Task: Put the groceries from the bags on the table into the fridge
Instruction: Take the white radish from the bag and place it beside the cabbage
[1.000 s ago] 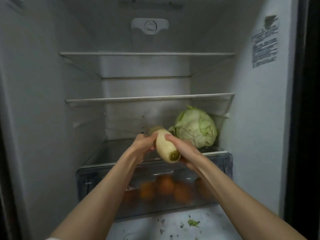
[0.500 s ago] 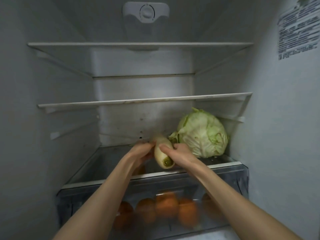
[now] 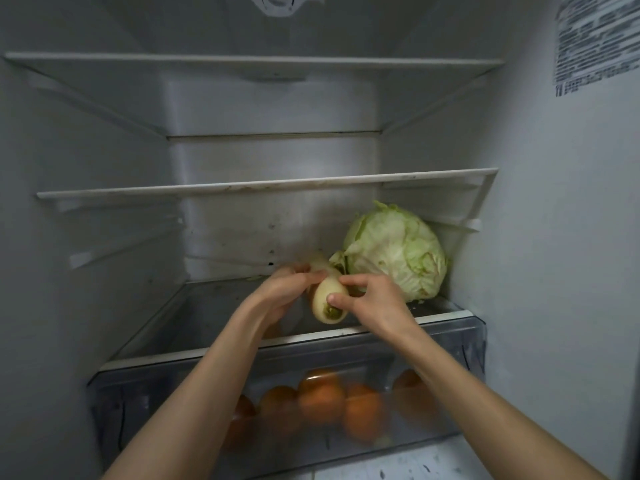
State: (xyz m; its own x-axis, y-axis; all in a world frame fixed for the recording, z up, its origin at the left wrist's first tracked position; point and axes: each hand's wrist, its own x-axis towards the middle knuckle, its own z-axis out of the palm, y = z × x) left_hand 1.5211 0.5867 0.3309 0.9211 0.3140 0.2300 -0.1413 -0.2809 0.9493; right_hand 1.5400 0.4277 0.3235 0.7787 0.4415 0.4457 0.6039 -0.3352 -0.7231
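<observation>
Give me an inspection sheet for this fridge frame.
Surface: glass shelf over the drawer, dark specks on it.
Job's things: white radish low over the shelf, beside the cabbage; oranges in the drawer.
Clutter: nothing seen.
Grippers: left hand and right hand both grip the radish.
Cables: nothing seen.
Surroundings: two upper shelves, label on right wall.

White radish (image 3: 329,301) lying lengthwise on fridge's lowest shelf (image 3: 194,327), touching green cabbage (image 3: 394,252).
</observation>
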